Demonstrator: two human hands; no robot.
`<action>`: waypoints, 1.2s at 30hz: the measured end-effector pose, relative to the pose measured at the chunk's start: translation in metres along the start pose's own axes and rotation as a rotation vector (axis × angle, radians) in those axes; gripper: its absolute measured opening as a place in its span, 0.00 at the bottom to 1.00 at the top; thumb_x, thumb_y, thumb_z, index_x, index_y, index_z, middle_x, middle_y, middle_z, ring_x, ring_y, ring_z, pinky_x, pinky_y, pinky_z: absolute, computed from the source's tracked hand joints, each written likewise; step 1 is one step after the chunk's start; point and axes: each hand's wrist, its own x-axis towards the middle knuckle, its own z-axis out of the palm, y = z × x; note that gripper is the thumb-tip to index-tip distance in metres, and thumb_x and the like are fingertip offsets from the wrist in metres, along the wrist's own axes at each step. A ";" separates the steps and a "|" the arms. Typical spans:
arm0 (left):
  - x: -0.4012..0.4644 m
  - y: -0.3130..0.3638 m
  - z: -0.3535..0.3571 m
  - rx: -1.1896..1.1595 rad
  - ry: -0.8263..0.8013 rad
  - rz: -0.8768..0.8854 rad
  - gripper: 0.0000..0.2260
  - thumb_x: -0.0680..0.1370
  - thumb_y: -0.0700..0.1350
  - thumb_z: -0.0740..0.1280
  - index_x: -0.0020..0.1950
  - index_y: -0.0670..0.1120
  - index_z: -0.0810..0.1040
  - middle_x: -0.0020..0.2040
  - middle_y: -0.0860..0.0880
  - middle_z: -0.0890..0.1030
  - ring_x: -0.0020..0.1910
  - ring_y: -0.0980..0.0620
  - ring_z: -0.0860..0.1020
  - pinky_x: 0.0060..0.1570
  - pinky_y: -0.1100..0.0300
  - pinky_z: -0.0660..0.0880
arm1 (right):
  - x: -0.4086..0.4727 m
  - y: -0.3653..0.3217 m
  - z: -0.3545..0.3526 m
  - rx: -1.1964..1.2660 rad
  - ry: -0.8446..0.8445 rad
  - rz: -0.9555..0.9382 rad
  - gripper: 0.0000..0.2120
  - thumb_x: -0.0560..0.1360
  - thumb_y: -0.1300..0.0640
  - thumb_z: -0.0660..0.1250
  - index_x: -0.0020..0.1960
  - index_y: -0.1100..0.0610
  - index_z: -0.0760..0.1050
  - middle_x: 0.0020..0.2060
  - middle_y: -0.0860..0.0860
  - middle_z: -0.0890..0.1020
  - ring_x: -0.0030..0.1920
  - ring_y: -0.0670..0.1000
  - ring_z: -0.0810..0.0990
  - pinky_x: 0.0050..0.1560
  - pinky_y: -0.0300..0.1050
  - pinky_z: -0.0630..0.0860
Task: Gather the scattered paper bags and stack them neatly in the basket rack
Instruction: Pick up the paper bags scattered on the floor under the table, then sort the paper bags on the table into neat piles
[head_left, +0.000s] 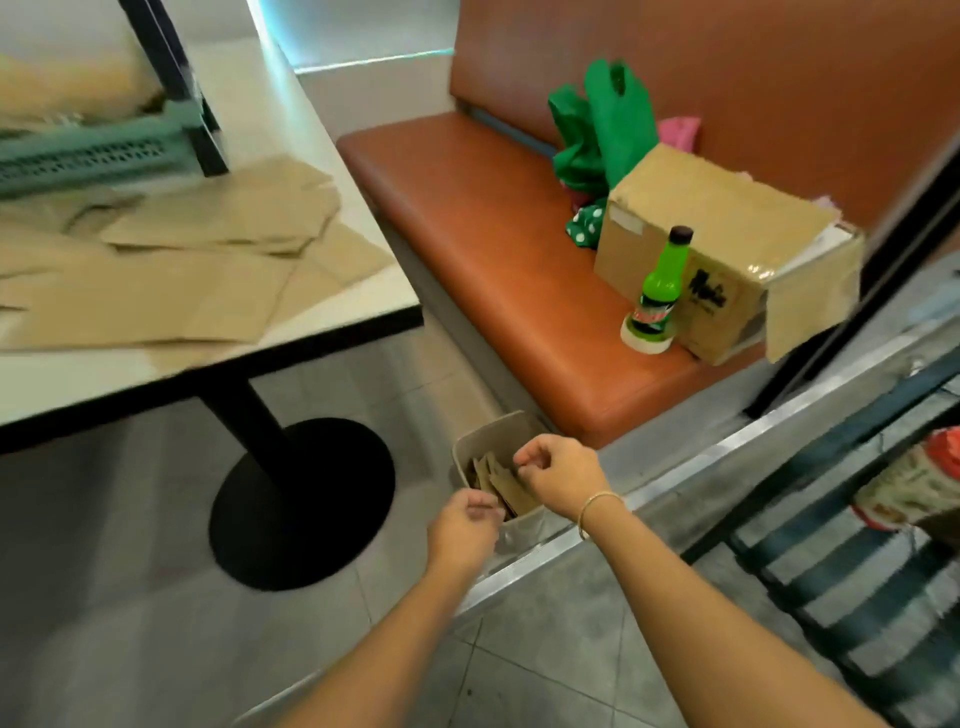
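Several flat brown paper bags (182, 260) lie scattered and overlapping on the white table (322, 338). Behind them a teal basket (93, 150) sits in a black rack frame (192, 104), blurred, with pale bags above it. On the floor stands a small beige bin (483, 431) with more brown bags (506, 486) upright inside. My left hand (462, 525) hovers at the bin's near rim and my right hand (556, 473) is over its right side. Both hands have curled fingers close to the bags. Whether either grips a bag is hidden.
The table's black post and round base (301, 499) stand left of the bin. An orange bench (493, 270) holds a cardboard box (727, 249), a green bottle (660, 286) on a tape roll, and green bags (608, 135). A metal rail (727, 457) runs diagonally right.
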 end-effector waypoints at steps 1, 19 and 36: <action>-0.014 0.014 -0.003 0.003 -0.006 -0.004 0.10 0.76 0.36 0.64 0.39 0.50 0.73 0.38 0.49 0.78 0.36 0.53 0.75 0.33 0.66 0.70 | -0.007 -0.013 -0.012 0.004 -0.016 -0.012 0.09 0.73 0.60 0.64 0.42 0.47 0.77 0.38 0.43 0.78 0.45 0.46 0.77 0.56 0.43 0.75; -0.148 0.183 -0.146 0.004 0.240 0.117 0.01 0.76 0.43 0.68 0.45 0.49 0.77 0.39 0.51 0.79 0.36 0.56 0.76 0.44 0.61 0.75 | -0.083 -0.209 -0.124 -0.095 -0.184 -0.355 0.05 0.75 0.58 0.65 0.47 0.49 0.76 0.45 0.49 0.81 0.47 0.48 0.79 0.53 0.40 0.75; -0.054 0.214 -0.306 -0.063 0.335 0.118 0.05 0.76 0.45 0.67 0.51 0.48 0.74 0.46 0.52 0.76 0.41 0.54 0.76 0.39 0.66 0.73 | -0.004 -0.310 -0.063 -0.132 -0.227 -0.303 0.04 0.74 0.57 0.67 0.44 0.49 0.75 0.47 0.49 0.80 0.45 0.49 0.80 0.47 0.39 0.75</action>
